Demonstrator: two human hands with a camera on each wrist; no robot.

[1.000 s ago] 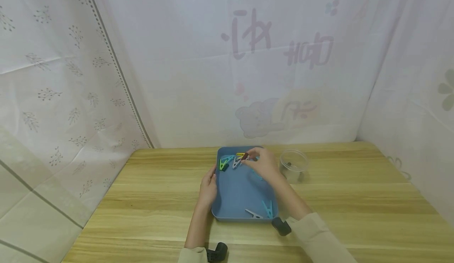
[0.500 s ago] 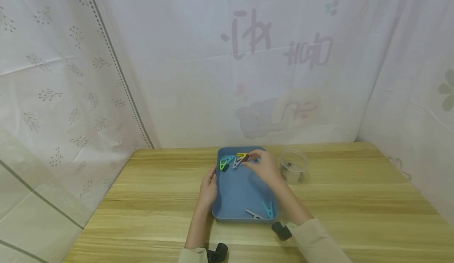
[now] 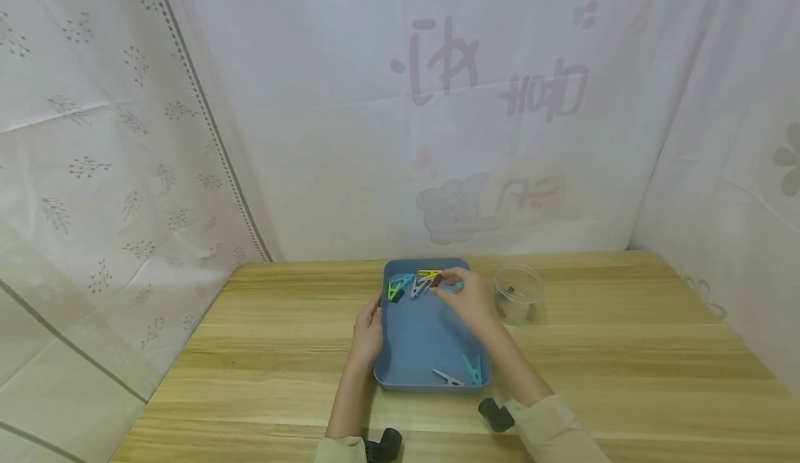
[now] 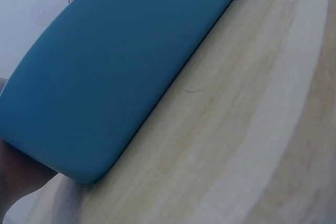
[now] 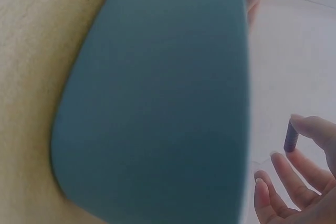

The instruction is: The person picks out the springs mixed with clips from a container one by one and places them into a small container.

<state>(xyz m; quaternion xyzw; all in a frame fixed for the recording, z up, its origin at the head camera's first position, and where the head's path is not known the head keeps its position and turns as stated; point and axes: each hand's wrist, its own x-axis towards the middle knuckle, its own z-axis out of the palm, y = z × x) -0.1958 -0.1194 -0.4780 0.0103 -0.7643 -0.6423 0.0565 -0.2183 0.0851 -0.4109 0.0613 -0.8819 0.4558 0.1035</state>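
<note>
A blue rectangular tray lies on the table, and my left hand grips its left side in the head view. Above the tray's far right part, my right hand pinches a small dark red-brown ridged cylinder between thumb and a fingertip; its other fingers are loosely curved. Several clothes pegs lie at the tray's far end: a green peg, a yellow peg, a grey peg and blue ones. At the near end are another grey peg and a turquoise peg.
A round clear plastic tub with a few small dark things in it stands right of the tray, close to my right hand. The wooden table reaches back to a patterned curtain.
My right hand has shifted slightly right and toward me with the red-brown cylinder, so more of the far pegs shows. The left hand and the tray have stayed in place.
</note>
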